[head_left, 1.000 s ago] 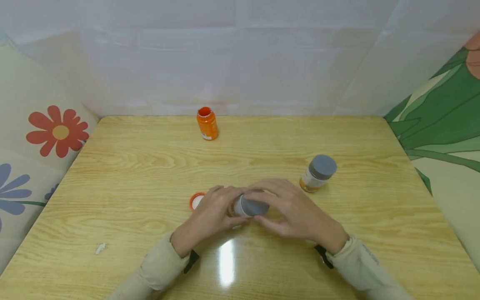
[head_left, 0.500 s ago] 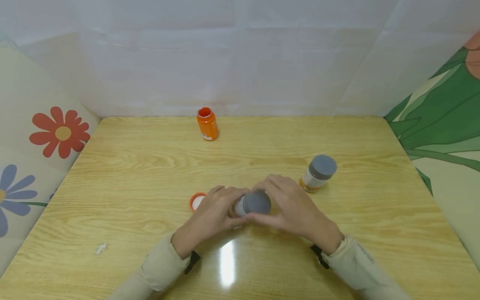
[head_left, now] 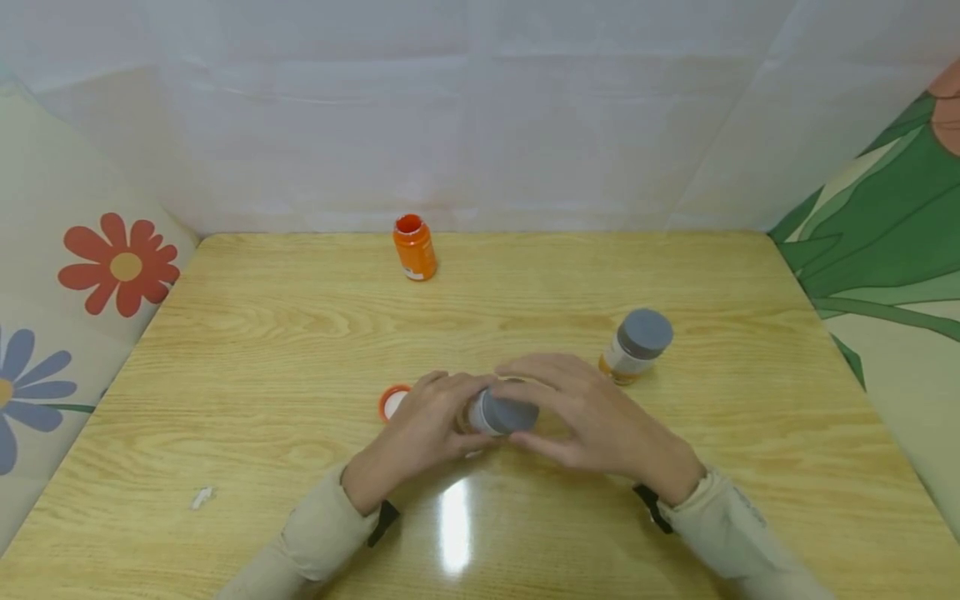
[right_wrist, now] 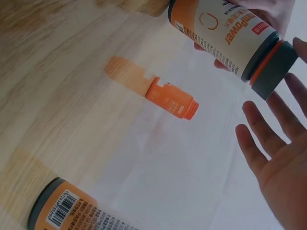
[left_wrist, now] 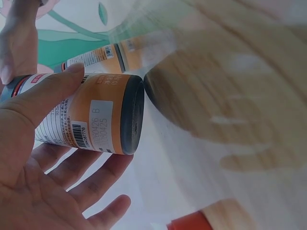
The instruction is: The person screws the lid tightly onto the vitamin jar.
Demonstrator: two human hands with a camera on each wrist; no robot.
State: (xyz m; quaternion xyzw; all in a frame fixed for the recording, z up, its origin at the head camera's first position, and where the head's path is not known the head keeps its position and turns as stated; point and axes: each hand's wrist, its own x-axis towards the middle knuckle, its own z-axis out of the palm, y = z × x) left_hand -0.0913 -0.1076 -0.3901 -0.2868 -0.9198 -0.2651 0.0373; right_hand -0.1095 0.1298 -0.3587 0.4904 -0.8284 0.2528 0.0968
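My left hand (head_left: 423, 425) grips an orange-and-white supplement bottle (left_wrist: 103, 112) around its body, thumb on one side and fingers on the other. The bottle stands slightly tilted, its dark base right at the tabletop. On its top is a dark grey lid (right_wrist: 274, 71), with an orange ring showing below it in the right wrist view. My right hand (head_left: 592, 421) is spread loosely around this lid, thumb and index fingertips right at its edge, the other fingers apart from it. An orange cap (head_left: 393, 403), white inside, lies beside my left hand, which partly hides it.
A similar bottle (head_left: 633, 348) with a grey lid stands to the right, beyond my right hand. Near the table's back edge stands an uncapped orange bottle (head_left: 416, 248). A small white scrap (head_left: 201, 497) is at the left on the wooden table (head_left: 262, 375).
My right hand closed in on the lid half a second ago, and now its fingers have loosened and swung back over the lid. The left hand and the bottle have hardly moved.
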